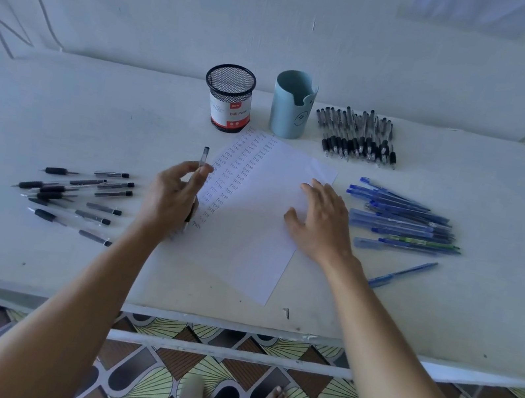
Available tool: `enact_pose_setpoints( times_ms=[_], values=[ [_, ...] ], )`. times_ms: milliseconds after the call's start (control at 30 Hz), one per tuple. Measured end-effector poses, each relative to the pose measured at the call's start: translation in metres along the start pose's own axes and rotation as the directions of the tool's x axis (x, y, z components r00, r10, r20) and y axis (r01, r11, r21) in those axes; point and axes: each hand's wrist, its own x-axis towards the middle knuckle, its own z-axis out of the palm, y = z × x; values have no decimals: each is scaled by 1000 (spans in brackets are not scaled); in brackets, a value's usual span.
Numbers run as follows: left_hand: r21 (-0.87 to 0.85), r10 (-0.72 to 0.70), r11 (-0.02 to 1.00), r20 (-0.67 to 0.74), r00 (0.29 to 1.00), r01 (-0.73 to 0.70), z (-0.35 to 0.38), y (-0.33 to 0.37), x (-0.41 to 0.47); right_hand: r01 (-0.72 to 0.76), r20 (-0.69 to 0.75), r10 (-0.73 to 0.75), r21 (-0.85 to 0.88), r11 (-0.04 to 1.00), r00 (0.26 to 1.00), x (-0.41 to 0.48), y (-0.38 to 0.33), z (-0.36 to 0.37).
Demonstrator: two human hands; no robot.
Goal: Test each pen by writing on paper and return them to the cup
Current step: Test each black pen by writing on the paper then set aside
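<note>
My left hand (169, 195) grips a clear black-ink pen (202, 159), its tip down at the left edge of a white paper sheet (247, 241). Columns of small written words fill the sheet's upper left. Resting flat on the paper's right side, my right hand (322, 224) has its fingers spread and holds nothing. A black mesh cup (228, 97) with a red and white label and a light blue cup (292, 105) stand behind the sheet.
Uncapped black pens and loose caps (73, 198) lie left of my left hand. A pile of black pens (356, 136) sits at the back right, blue pens (403, 220) to the right, one blue pen (403, 274) apart. The table's front edge (233, 326) is close.
</note>
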Motion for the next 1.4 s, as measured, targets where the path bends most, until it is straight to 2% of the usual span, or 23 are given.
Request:
enact_pose_setpoints(
  times_ms=[167,200,267,333,467,533,633,700,767,833,900,1000,1067,1167,1333,1400],
  values=[
    [-39,18,999,90,996,-15,-2,-2,-1,-1,-10,1,8,1000,1000,-1,1,0],
    [11,6,1000,125,992,-7,-2,1,0,-12,-16,12,23,1000,1000,-1,0,-1],
    [252,-15,967,180,984,-31,6,10,5,-38,-35,40,51,998,999,1,-2,-3],
    [490,-5,865,214,977,-103,22,21,11,-57,-51,60,59,997,997,3,-2,-4],
    [633,-23,758,266,964,-157,70,40,21,-85,-88,93,81,993,992,11,0,-7],
    [696,-37,702,248,968,-151,91,52,25,-94,-86,104,106,990,991,15,2,-9],
    [718,-55,681,246,968,-144,107,62,28,-98,-81,107,116,988,991,21,4,-14],
    [681,-68,724,231,970,-112,106,60,31,-108,-76,116,102,989,990,24,6,-16],
    [624,-10,776,153,988,-89,97,54,39,-140,-77,146,85,986,986,28,3,-17],
    [608,92,784,78,993,-121,87,44,48,-196,-91,203,78,977,975,32,-4,-18],
    [677,125,717,109,986,-166,81,31,57,-239,-87,242,41,970,966,37,-12,-17],
    [758,62,614,230,971,-219,77,17,61,-282,-72,282,8,959,957,42,-19,-15],
    [764,57,595,270,961,-250,77,11,61,-293,-82,295,40,955,952,46,-20,-13],
    [756,78,607,250,965,-245,76,12,60,-278,-100,286,86,957,953,51,-19,-12],
    [763,91,598,240,966,-246,77,13,58,-213,-196,318,422,881,928,74,-6,-28],
    [763,87,599,239,967,-243,77,12,58,-172,-272,331,477,862,904,91,2,-39]
  ],
)
